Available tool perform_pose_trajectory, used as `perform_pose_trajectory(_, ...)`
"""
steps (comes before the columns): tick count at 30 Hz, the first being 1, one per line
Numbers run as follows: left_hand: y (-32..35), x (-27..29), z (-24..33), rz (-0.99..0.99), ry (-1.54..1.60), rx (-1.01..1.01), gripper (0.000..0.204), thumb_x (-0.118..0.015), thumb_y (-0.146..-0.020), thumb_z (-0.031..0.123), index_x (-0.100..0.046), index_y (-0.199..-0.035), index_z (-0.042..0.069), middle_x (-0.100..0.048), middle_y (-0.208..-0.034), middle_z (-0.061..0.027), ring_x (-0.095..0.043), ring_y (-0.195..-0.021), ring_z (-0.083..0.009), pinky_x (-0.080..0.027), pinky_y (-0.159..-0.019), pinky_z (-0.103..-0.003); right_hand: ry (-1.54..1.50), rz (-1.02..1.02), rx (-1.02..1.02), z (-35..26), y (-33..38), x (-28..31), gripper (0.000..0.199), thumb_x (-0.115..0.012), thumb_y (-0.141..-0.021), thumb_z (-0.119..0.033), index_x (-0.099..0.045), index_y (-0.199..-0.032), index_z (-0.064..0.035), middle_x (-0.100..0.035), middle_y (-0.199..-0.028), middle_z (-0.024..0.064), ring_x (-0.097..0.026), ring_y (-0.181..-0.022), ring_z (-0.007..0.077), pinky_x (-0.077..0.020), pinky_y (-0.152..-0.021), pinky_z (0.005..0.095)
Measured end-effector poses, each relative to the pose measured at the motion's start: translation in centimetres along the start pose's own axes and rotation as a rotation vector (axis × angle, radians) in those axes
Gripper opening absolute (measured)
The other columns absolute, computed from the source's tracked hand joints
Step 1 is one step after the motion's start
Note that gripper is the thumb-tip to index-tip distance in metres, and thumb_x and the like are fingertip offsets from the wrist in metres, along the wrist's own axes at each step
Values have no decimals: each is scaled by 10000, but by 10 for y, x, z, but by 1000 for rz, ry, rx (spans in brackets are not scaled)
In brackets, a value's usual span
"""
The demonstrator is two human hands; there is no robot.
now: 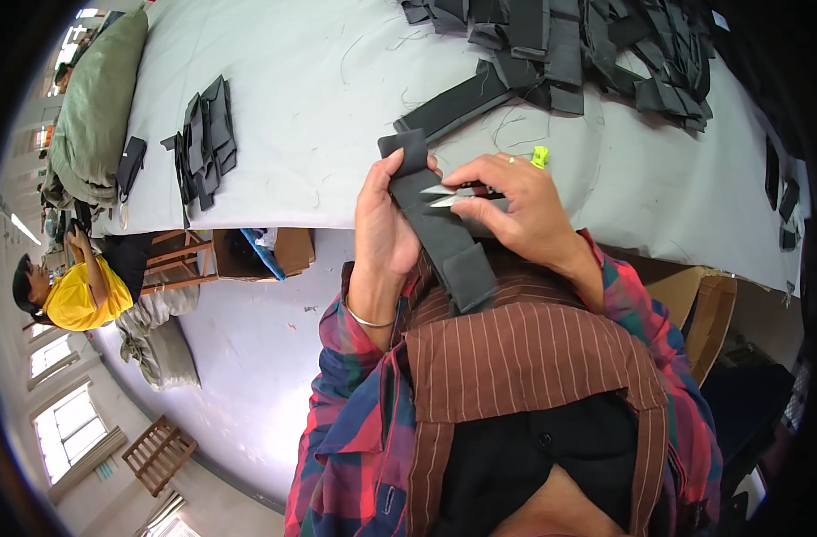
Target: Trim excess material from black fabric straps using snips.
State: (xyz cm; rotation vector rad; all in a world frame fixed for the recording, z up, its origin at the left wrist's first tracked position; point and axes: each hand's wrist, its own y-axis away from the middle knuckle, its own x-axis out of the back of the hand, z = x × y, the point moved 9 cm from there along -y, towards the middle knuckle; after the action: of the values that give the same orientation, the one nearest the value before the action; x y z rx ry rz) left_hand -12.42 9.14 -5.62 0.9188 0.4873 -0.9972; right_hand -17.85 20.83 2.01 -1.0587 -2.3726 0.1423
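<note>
My left hand (pixel 381 219) is closed around a folded black fabric strip (pixel 444 237), which hangs slantwise over the table's near edge toward my apron. The strip's upper end is bent over near my left thumb. Thread snips (pixel 440 190) are gripped in my right hand (pixel 529 206), their two pointed blades apart and lying over the strip's right side. Whether the blades touch the fabric I cannot tell. Beyond my right knuckles lies a small bright yellow-green object (pixel 540 157), and another black strip (pixel 457 103) rests on the table just past my left fingertips.
A large heap of black strips (pixel 565 54) covers the far right of the pale table (pixel 274 134), with loose threads around. A smaller stack (pixel 207 143) sits left. A green sack (pixel 99 107) stands at the left edge. A co-worker in yellow (pixel 90 291) is farther left. Cardboard boxes (pixel 296 251) are below.
</note>
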Motion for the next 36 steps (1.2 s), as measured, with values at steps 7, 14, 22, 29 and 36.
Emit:
perform_pose_trajectory(7,8,-13,1,-35,131,3,360,-403,-974,348,-559,-942,25,-593,-913,-94,-575,-850,-190,-483,-784,-325,84,20,115,-14,-4,-13,158,-713,-741,-200,-658,-861,-113,-661,-802,53,-596,-686,233,-410,-626,343)
perform_pose_trajectory(14,8,0,-3,-11,93,-40,365,-443,-982,350,-578,-1051,17,-592,-906,-79,-599,-841,-189,-505,-767,-320,39,68,32,-5,-5,2,123,-698,-748,-130,-666,-855,-80,-653,-774,29,-571,-667,197,-381,-635,305)
perform_pose_trajectory(22,6,2,-4,-63,53,-45,335,-507,-957,396,-560,-939,66,-617,-911,-107,-629,-799,-212,-540,-714,-342,204,12,191,-27,-2,1,158,-724,-720,-164,-672,-861,-117,-627,-743,4,-527,-631,193,-337,-612,306)
perform_pose_trajectory(29,8,3,0,85,-116,-134,340,-577,-929,377,-574,-987,43,-558,-851,-35,-589,-722,-124,-503,-618,-261,428,21,327,-40,1,6,157,-740,-695,-218,-647,-809,-162,-621,-745,-44,-521,-619,153,-313,-587,310)
perform_pose_trajectory(36,9,-2,-1,6,-122,-141,315,-558,-944,353,-576,-1051,57,-595,-936,-42,-577,-770,-112,-495,-672,-255,-94,165,-11,-16,-11,19,198,-742,-715,-185,-665,-882,-113,-654,-785,12,-586,-700,188,-416,-651,305)
